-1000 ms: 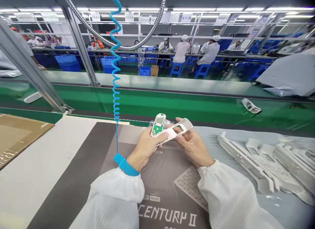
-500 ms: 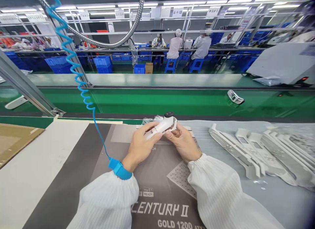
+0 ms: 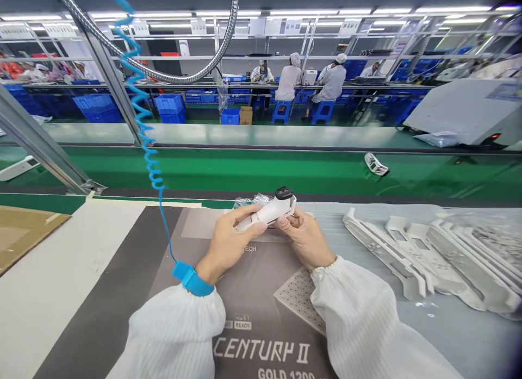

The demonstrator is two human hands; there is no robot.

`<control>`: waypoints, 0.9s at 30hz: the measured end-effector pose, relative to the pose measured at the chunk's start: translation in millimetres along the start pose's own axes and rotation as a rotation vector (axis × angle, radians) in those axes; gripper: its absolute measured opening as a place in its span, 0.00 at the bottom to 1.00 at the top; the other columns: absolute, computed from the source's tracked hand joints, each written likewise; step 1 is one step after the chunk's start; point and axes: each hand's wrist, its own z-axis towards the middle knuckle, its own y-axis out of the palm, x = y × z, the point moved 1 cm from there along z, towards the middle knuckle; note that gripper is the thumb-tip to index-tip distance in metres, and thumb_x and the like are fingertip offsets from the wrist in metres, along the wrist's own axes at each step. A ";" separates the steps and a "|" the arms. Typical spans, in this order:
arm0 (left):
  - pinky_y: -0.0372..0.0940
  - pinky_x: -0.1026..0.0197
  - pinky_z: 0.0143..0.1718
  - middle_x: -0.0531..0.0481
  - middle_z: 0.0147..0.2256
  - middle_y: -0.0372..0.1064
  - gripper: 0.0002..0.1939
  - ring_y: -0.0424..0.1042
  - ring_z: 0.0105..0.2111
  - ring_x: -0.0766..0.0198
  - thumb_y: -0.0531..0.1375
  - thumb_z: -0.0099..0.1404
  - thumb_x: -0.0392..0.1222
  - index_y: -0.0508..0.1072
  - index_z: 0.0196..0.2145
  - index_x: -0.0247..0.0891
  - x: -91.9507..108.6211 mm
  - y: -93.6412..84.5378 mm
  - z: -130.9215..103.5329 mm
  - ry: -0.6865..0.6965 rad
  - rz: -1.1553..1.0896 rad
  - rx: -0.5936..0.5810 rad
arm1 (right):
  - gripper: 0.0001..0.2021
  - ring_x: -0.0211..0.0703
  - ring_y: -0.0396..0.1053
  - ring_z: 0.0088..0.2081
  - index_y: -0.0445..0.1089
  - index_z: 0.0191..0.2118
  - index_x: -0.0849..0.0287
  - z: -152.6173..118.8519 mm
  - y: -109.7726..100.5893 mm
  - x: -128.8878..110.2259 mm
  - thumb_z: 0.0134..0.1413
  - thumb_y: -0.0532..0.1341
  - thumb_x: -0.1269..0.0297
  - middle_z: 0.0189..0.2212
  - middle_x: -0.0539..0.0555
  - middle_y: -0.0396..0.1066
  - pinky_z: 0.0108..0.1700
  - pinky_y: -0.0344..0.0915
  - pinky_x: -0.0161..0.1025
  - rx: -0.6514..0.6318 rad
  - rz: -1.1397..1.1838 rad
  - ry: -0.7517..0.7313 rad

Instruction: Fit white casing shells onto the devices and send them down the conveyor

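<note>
Between my hands is a white plastic housing with a black cap-like end piece at its upper right. My left hand grips the lower left part, thumb along the near side and fingers behind. At the other end, my right hand pinches the housing just below the black piece; some of its fingertips are hidden behind the part. The held part is tilted, its black end raised, above a dark printed mat. A blue wrist strap with a coiled cord circles my left wrist.
White plastic shells lie on a grey foam sheet at right, near a clear bag. Ahead, a green belt carries a small white-and-black part and a white part. Cardboard lies left. People sit at a far bench.
The held housing has turned slightly, showing more of the black end's face. The parts on the belt appear farther left, and the coiled cord has swung right.
</note>
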 end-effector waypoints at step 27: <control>0.60 0.52 0.54 0.43 0.56 0.67 0.23 0.67 0.54 0.52 0.53 0.70 0.54 0.64 0.58 0.42 5.5 28.8 -14.5 0.328 0.787 0.188 | 0.18 0.50 0.68 0.55 0.73 0.40 0.55 -12.7 50.8 -5.7 0.55 0.63 0.45 0.42 0.55 0.75 0.58 0.66 0.49 0.069 0.484 0.264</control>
